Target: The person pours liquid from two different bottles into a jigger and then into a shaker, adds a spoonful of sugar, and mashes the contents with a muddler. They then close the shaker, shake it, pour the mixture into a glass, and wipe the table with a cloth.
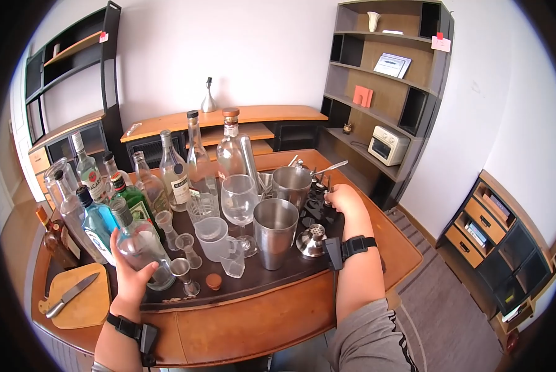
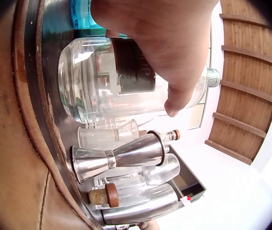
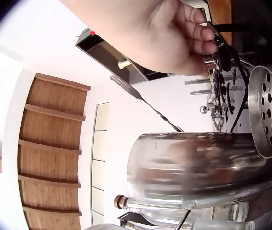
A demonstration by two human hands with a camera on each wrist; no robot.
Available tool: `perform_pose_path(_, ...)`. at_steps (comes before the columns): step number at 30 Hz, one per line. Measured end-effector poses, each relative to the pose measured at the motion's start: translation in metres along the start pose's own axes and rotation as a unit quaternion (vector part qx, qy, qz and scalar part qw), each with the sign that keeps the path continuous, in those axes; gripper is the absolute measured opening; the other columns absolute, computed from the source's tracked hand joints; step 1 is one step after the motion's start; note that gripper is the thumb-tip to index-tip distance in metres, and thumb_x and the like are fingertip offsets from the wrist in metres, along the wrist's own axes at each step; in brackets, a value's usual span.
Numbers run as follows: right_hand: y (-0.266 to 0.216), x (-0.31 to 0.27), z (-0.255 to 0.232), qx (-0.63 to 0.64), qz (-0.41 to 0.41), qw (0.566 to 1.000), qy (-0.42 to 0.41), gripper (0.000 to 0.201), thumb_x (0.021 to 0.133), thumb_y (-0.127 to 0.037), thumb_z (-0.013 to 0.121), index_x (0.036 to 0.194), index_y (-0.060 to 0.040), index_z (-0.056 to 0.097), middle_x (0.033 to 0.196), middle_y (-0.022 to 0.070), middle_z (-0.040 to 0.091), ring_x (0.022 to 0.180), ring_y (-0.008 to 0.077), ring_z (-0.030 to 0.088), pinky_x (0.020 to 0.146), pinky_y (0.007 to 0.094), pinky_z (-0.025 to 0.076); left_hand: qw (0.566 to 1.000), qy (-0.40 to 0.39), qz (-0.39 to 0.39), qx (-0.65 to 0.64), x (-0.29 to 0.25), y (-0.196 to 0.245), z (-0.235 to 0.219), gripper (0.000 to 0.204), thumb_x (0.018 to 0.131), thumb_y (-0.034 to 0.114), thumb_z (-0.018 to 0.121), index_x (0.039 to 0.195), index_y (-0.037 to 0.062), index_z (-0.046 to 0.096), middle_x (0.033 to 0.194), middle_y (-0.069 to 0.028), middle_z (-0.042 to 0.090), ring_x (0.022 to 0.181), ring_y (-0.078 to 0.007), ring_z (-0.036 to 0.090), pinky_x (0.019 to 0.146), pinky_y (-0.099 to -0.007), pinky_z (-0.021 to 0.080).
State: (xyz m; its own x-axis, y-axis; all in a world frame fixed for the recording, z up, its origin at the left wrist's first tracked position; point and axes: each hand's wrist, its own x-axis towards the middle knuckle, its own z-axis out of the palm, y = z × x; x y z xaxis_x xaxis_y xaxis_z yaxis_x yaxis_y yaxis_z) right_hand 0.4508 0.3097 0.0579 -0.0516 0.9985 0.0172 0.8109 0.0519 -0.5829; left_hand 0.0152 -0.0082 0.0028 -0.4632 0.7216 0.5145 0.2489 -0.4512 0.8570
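Observation:
In the head view my left hand (image 1: 132,270) grips a clear bottle (image 1: 142,248) at the table's front left; the left wrist view shows the thumb and palm of this hand (image 2: 160,43) round the bottle's dark label (image 2: 133,67). My right hand (image 1: 345,199) reaches to the far right of the table, at a black rack of small metal tools (image 1: 318,186). In the right wrist view the fingers of that hand (image 3: 174,38) curl at a dark piece of the rack (image 3: 224,57), thumb and fingertips close together.
Steel shaker tins (image 1: 275,232) and a strainer (image 1: 312,240) stand left of my right forearm. Jiggers (image 1: 185,276), a cork stopper (image 1: 213,282), a wine glass (image 1: 239,201) and plastic cups are mid-table. Several bottles crowd the left. A knife (image 1: 73,294) lies on a wooden board (image 1: 95,304).

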Motion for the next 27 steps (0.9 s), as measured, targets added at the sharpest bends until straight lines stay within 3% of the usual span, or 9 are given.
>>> perform_pose_path(8, 0.003, 0.006, 0.005, 0.013, -0.003, 0.999, 0.036, 0.030, 0.085, -0.028, 0.067, 0.094, 0.0009, 0.072, 0.091, 0.0218, 0.070, 0.091, 0.0354, 0.068, 0.082, 0.0425, 0.050, 1.000, -0.001, -0.008, 0.019, -0.001, -0.002, -0.004, 0.114, 0.064, 0.001, 0.078, 0.154, 0.0155, 0.010, 0.137, -0.0160, 0.048, 0.122, -0.0286, 0.051, 0.104, -0.0414, 0.043)
perform_pose_path(11, 0.022, 0.023, 0.017, 0.009, -0.062, 0.993, 0.101, 0.027, 0.089, -0.022, 0.067, 0.080, 0.0030, 0.066, 0.068, 0.0109, 0.066, 0.056, 0.0200, 0.062, 0.052, 0.0343, 0.048, 1.000, -0.003, -0.004, 0.031, 0.000, -0.001, -0.005, 0.114, 0.064, 0.000, 0.079, 0.154, 0.0150, 0.011, 0.133, -0.0157, 0.050, 0.122, -0.0282, 0.052, 0.105, -0.0418, 0.043)
perform_pose_path(12, 0.036, 0.038, 0.024, 0.017, -0.079, 0.991, 0.111, 0.026, 0.090, -0.023, 0.066, 0.081, 0.0023, 0.066, 0.071, 0.0110, 0.067, 0.058, 0.0194, 0.063, 0.052, 0.0338, 0.049, 0.999, -0.001, -0.002, 0.035, 0.000, -0.003, -0.005, 0.114, 0.064, -0.001, 0.079, 0.154, 0.0150, 0.011, 0.133, -0.0157, 0.050, 0.121, -0.0281, 0.052, 0.105, -0.0418, 0.043)
perform_pose_path(15, 0.034, 0.032, 0.026, -0.039, -0.080, 0.975, 0.203, 0.035, 0.093, -0.030, 0.058, 0.081, 0.0017, 0.066, 0.079, 0.0194, 0.069, 0.075, 0.0326, 0.067, 0.070, 0.0424, 0.051, 0.996, 0.003, -0.003, 0.088, -0.001, 0.000, -0.008, 0.116, 0.063, 0.000, 0.083, 0.153, 0.0134, 0.011, 0.131, -0.0160, 0.051, 0.120, -0.0277, 0.053, 0.104, -0.0414, 0.043)
perform_pose_path(17, 0.026, 0.023, 0.023, -0.007, -0.047, 0.982, 0.185, 0.040, 0.095, -0.034, 0.053, 0.092, 0.0036, 0.066, 0.100, 0.0293, 0.065, 0.101, 0.0445, 0.061, 0.088, 0.0499, 0.047, 0.996, 0.005, -0.001, 0.088, -0.002, -0.002, -0.009, 0.117, 0.064, 0.002, 0.085, 0.153, 0.0125, 0.010, 0.131, -0.0164, 0.051, 0.120, -0.0276, 0.053, 0.104, -0.0411, 0.043)
perform_pose_path(27, 0.012, 0.008, 0.034, -0.067, -0.082, 0.949, 0.297, 0.041, 0.099, -0.032, 0.048, 0.087, 0.0037, 0.063, 0.090, 0.0287, 0.066, 0.089, 0.0464, 0.063, 0.080, 0.0525, 0.048, 0.993, -0.009, -0.016, 0.121, -0.001, -0.005, -0.012, 0.116, 0.065, 0.000, 0.082, 0.153, 0.0139, 0.008, 0.135, -0.0173, 0.047, 0.123, -0.0280, 0.050, 0.106, -0.0435, 0.042)
